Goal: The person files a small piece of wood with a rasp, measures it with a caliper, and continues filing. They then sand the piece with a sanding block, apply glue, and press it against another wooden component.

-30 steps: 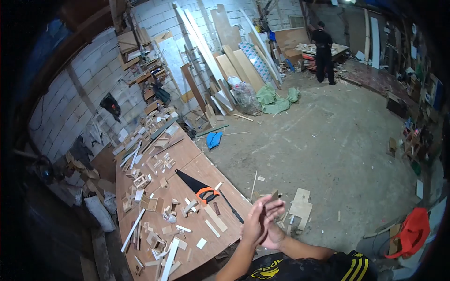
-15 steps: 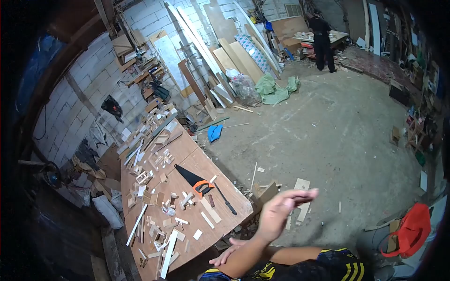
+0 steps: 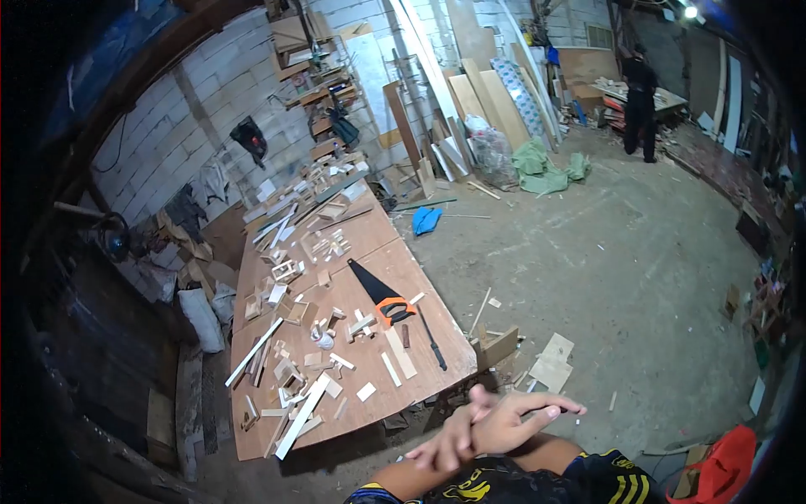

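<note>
My left hand (image 3: 514,420) and my right hand (image 3: 441,449) are crossed and pressed together low in the head view, just past the near corner of the workbench (image 3: 437,277). Both are empty, with fingers spread. The left hand's fingers point right and the right hand's point down to the left. Nearest on the bench are a handsaw (image 3: 382,298) with an orange handle, a flat wood strip (image 3: 400,351), a long white strip (image 3: 300,416) and several small wood offcuts (image 3: 323,336).
Wood scraps (image 3: 550,359) lie on the concrete floor beside the bench corner. Boards (image 3: 470,92) lean on the block wall, with green cloth (image 3: 546,168) and a blue rag (image 3: 426,220) below. A person in black (image 3: 640,101) stands far back. A red bag (image 3: 722,470) sits bottom right.
My hands were pressed together, came apart with the left one raised, and are now crossed together again lower down. The view has swung left, showing more of the bench.
</note>
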Available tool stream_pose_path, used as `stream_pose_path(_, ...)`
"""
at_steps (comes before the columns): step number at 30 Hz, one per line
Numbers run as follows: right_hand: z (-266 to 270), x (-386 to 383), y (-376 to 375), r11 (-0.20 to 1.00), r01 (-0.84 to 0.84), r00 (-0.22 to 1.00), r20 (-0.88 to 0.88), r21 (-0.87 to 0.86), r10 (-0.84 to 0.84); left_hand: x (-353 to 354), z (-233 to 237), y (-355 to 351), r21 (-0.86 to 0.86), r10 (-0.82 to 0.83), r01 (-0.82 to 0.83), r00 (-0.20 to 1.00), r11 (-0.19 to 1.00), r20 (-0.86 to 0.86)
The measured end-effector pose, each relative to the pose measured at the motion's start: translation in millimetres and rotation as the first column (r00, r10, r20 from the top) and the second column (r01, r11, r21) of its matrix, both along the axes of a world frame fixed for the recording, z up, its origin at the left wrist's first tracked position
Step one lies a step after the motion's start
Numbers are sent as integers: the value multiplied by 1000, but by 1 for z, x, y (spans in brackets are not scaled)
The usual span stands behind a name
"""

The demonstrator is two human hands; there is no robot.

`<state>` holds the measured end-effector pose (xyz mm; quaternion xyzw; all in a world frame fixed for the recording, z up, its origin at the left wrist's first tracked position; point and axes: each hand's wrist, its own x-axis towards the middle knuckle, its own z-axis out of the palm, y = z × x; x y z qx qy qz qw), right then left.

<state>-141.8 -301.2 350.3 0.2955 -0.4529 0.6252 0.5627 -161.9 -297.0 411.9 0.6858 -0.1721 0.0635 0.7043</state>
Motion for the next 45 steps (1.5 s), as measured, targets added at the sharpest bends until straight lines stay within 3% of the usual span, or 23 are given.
stream_pose_path(1,2,1,6,1000,-7,1000,5,-1,7,-9,4,6,78,-11,11,1000,997,0)
stream_pose_path(2,1,0,12,992,-125,988,-96,-4,124,-17,7,10,153,-23,23,1000,988,1)
stream_pose_path(3,-1,0,18,971,-238,953,-192,2,234,-18,11,11,108,-46,36,994,994,95)
stream_pose_path(4,-7,-9,25,971,-238,955,-183,-5,233,-19,16,12,103,-45,34,993,994,106)
stream_pose_path(6,-21,-35,42,947,-201,978,8,-249,210,-20,28,18,103,-51,37,988,994,144)
stream_pose_path(12,-26,-95,89,934,-171,937,241,-313,252,-42,58,38,158,-112,65,944,985,310)
stream_pose_path(15,-30,-127,109,915,-166,886,353,-367,302,-76,42,73,180,-116,70,957,981,264)
stream_pose_path(17,-30,-149,124,905,-159,849,414,-394,329,-99,31,103,179,36,-49,997,983,73)
stream_pose_path(18,-30,-160,130,900,-155,829,442,-408,343,-108,22,116,216,126,-138,990,967,66)
stream_pose_path(20,-27,-145,147,892,-207,859,361,-403,362,-128,14,136,88,163,-167,985,982,50)
stream_pose_path(24,-23,-131,176,883,-368,916,51,-291,399,-174,6,170,208,95,-99,995,973,31)
stream_pose_path(26,-22,-128,190,884,-422,906,-117,-203,406,-183,-1,178,188,22,-45,992,981,122)
stream_pose_path(27,-21,-127,196,885,-440,891,-198,-153,409,-186,-1,182,44,-7,6,999,999,40)
stream_pose_path(28,-21,-126,203,887,-451,869,-274,-98,412,-185,0,189,57,-14,11,999,998,48)
stream_pose_path(30,-41,-149,212,850,-221,974,-62,-478,218,-185,9,195,-23,-24,24,1000,999,-5)
stream_pose_path(34,-48,-157,221,903,-193,981,-85,-384,174,-169,27,180,-110,-111,124,987,986,114)
stream_pose_path(35,-47,-157,221,915,-189,982,-88,-357,168,-166,31,177,-50,-180,191,968,980,174)
stream_pose_path(38,-39,-151,220,947,-170,985,-86,-272,152,-166,25,177,-57,-305,310,948,949,90)
stream_pose_path(41,-34,-151,216,972,-151,985,-108,-178,133,-165,-1,188,-25,-268,270,961,963,69)
stream_pose_path(44,-28,-140,208,986,-132,986,-115,-97,121,-164,2,194,-63,-272,276,960,959,60)
stream_pose_path(45,-28,-137,203,989,-130,985,-120,-77,120,-161,3,192,7,-304,304,950,953,70)
